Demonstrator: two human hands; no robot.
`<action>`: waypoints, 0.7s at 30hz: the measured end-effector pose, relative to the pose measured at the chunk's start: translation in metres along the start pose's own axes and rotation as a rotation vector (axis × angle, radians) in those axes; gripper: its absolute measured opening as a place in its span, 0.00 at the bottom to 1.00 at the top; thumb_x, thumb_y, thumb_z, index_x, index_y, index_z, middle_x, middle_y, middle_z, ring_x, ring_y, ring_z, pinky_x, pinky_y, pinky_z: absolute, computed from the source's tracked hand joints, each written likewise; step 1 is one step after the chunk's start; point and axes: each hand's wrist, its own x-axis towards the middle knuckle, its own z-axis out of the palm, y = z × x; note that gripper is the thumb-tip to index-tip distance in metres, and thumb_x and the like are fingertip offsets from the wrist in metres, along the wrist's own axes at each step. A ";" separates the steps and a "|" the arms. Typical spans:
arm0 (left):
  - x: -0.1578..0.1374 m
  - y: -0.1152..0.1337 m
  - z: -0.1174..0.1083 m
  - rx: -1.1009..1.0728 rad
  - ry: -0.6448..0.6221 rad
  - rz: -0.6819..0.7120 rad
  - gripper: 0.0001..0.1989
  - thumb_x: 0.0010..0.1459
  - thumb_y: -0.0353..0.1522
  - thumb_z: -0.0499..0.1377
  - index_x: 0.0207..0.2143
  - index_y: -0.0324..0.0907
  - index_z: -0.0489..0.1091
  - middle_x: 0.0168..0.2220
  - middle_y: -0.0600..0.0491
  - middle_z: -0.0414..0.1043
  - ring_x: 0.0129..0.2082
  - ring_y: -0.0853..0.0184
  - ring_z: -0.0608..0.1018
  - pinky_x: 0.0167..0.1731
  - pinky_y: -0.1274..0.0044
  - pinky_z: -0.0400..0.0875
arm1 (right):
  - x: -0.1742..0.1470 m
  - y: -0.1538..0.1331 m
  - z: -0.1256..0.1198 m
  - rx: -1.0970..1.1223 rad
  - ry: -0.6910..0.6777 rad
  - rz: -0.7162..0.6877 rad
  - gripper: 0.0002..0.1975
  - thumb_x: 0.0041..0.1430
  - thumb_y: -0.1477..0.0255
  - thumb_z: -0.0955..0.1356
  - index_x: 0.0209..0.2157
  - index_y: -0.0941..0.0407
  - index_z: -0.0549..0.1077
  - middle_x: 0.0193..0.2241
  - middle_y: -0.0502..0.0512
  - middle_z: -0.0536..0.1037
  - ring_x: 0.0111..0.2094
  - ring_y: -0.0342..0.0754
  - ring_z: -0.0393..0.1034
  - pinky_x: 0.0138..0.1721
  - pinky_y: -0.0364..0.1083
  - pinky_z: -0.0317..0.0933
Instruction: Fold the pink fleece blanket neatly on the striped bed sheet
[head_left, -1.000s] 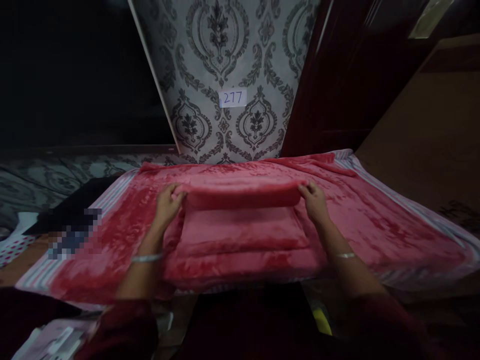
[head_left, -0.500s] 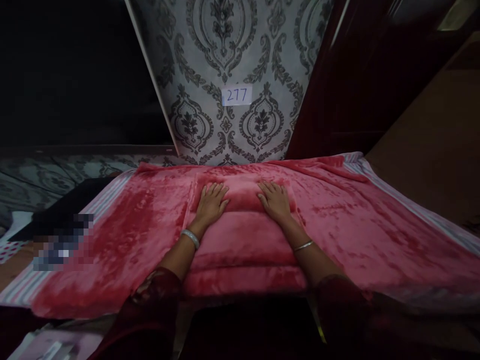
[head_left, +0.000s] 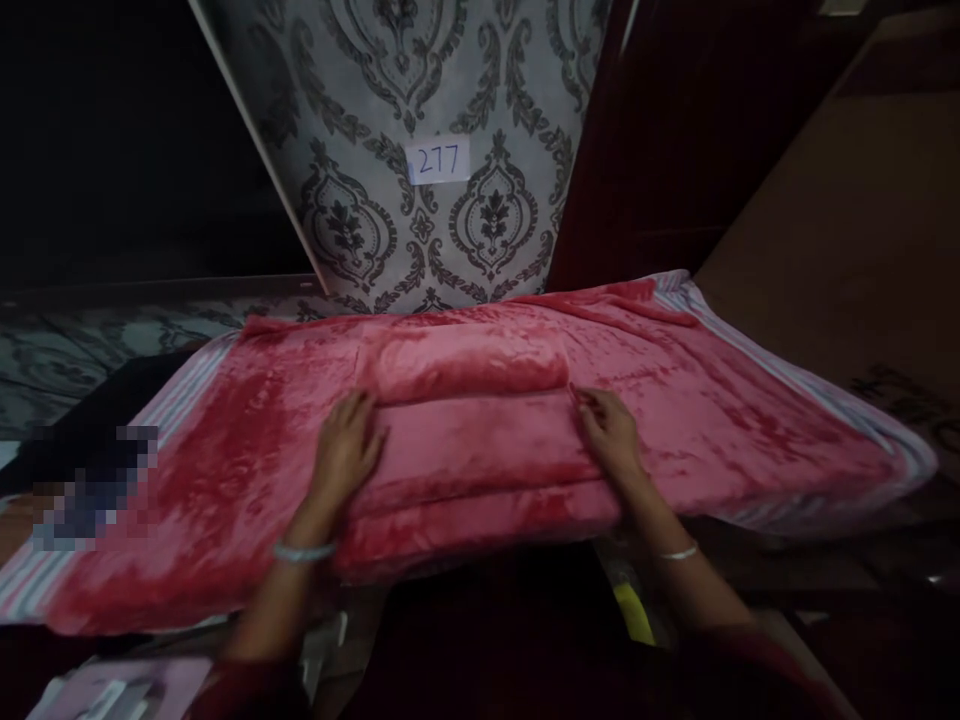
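A pink plush cloth (head_left: pixel 480 435) lies folded in front of me, with a thick padded fold (head_left: pixel 472 360) across its far end. It rests on a larger pink-red plush blanket (head_left: pixel 712 410) with a striped border. My left hand (head_left: pixel 346 445) is at the cloth's left edge, fingers laid forward and thumb apart, near the left end of the fold. At the right edge, just below the fold's right corner, my right hand (head_left: pixel 611 430) pinches the edge of the cloth between thumb and fingers. A bracelet circles each wrist.
Patterned wallpaper with a paper label (head_left: pixel 439 160) reading 277 stands behind the table. A dark screen (head_left: pixel 150 150) is at left, a dark red door or panel (head_left: pixel 660 150) at right. Below the blanket's front edge are a pinkish item (head_left: pixel 142 685) and something yellow (head_left: pixel 634 612).
Both hands have left the top of the padded fold and come back toward me and outward to the cloth's side edges. My right fingers have closed on the edge. The view has shifted slightly.
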 end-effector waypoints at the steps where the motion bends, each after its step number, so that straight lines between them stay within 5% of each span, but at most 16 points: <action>1: -0.018 -0.003 -0.006 -0.030 0.048 -0.100 0.23 0.58 0.42 0.58 0.53 0.41 0.74 0.57 0.40 0.75 0.59 0.49 0.73 0.60 0.57 0.65 | -0.015 0.005 -0.011 0.035 -0.014 0.085 0.18 0.63 0.62 0.63 0.45 0.55 0.78 0.43 0.62 0.82 0.45 0.57 0.76 0.51 0.58 0.69; 5: -0.074 0.004 -0.023 -0.166 0.030 -0.518 0.20 0.58 0.50 0.56 0.35 0.44 0.76 0.31 0.49 0.79 0.32 0.57 0.78 0.35 0.68 0.75 | -0.055 0.007 -0.033 0.140 -0.084 0.202 0.16 0.60 0.57 0.65 0.37 0.53 0.79 0.37 0.57 0.83 0.39 0.55 0.77 0.44 0.53 0.71; 9: -0.085 0.019 -0.031 -0.192 0.015 -0.623 0.19 0.55 0.51 0.58 0.24 0.46 0.70 0.23 0.52 0.74 0.24 0.61 0.73 0.26 0.71 0.70 | -0.064 -0.005 -0.031 0.170 -0.069 0.249 0.17 0.56 0.55 0.68 0.38 0.53 0.78 0.33 0.56 0.81 0.33 0.52 0.74 0.37 0.50 0.70; 15: -0.081 0.010 -0.028 -0.251 -0.047 -0.588 0.22 0.50 0.54 0.61 0.25 0.44 0.74 0.30 0.50 0.74 0.32 0.60 0.75 0.33 0.70 0.72 | -0.064 -0.015 -0.033 0.393 -0.057 0.323 0.25 0.51 0.56 0.71 0.48 0.54 0.75 0.36 0.56 0.81 0.35 0.51 0.75 0.35 0.48 0.70; 21: -0.076 0.006 -0.018 -0.493 -0.020 -0.683 0.26 0.40 0.55 0.65 0.30 0.43 0.77 0.42 0.48 0.76 0.43 0.57 0.76 0.47 0.67 0.73 | -0.053 -0.026 -0.039 0.538 -0.332 0.549 0.43 0.49 0.55 0.73 0.64 0.56 0.64 0.21 0.43 0.71 0.16 0.42 0.61 0.16 0.42 0.55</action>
